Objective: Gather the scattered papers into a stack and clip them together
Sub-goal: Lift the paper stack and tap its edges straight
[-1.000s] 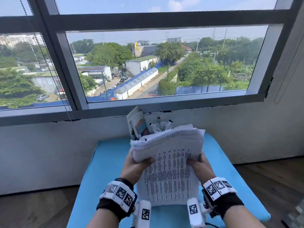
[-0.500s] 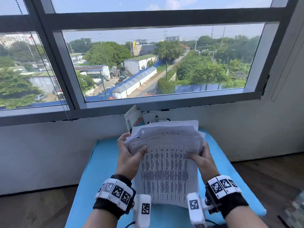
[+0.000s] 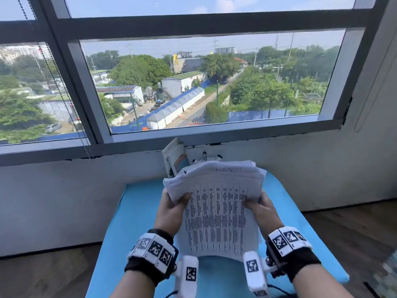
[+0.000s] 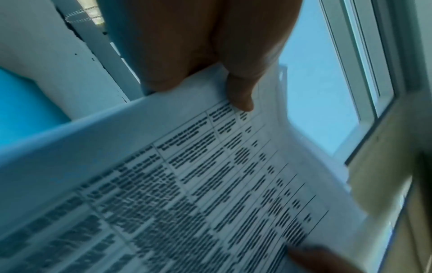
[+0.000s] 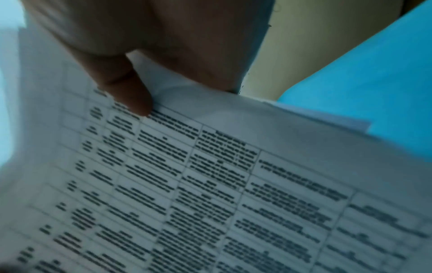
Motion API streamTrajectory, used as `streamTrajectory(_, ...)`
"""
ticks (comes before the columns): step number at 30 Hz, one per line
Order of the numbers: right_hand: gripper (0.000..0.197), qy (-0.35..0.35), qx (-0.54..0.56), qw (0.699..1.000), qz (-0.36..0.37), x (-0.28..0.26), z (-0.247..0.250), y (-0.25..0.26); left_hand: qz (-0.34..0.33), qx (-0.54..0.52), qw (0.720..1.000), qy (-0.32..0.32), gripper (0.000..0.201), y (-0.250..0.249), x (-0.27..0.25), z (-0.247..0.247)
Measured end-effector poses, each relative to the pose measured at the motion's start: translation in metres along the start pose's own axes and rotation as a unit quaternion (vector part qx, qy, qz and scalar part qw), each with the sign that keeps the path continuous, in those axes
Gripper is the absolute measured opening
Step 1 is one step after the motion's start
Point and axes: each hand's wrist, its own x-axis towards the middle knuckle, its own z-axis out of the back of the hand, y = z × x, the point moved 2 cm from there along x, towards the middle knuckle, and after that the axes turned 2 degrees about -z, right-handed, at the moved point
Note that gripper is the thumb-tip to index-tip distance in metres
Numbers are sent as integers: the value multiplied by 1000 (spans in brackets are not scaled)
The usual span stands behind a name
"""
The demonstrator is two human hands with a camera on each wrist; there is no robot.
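A thick stack of printed papers (image 3: 217, 214) with table text stands nearly on end over the blue table (image 3: 137, 214), its top edges fanned and uneven. My left hand (image 3: 171, 206) grips the stack's left edge, thumb on the front sheet. My right hand (image 3: 261, 206) grips the right edge the same way. The left wrist view shows my left hand (image 4: 231, 81) with its thumb pressed on the papers (image 4: 187, 194). In the right wrist view my right hand (image 5: 131, 88) pins the papers (image 5: 210, 194) with its thumb. No clip is visible.
Behind the stack, against the white wall (image 3: 64, 201), stand a few upright booklets (image 3: 174, 158) and a holder of pens (image 3: 204, 157). A large window (image 3: 204, 82) fills the upper view. Wooden floor (image 3: 354, 229) lies to either side of the table.
The stack dipped towards the table half a second ago and is now raised and more upright. Both hands keep their grip on its side edges.
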Motion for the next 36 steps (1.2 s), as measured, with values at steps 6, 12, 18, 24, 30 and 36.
streamTrajectory(6,51,14,-1,1000,-5,2,9,1,-11,15,999,44,49,-2,5,8)
streamTrajectory(12,32,-6,-62,998,-11,13,2,14,6,20,999,29,35,-9,11,1)
streamTrajectory(18,33,-10,-75,997,-8,4,4,2,35,21,999,27,45,6,1,5)
streamTrajectory(24,31,-12,-37,999,28,10,8,19,-15,-8,1000,4,23,-8,7,-1)
streamTrajectory(30,34,-28,-51,998,-4,7,10,-3,-8,8,999,31,30,-2,1,-7)
streamTrajectory(36,34,-8,-8,1000,10,6,19,8,-27,-30,999,25,47,-9,3,3)
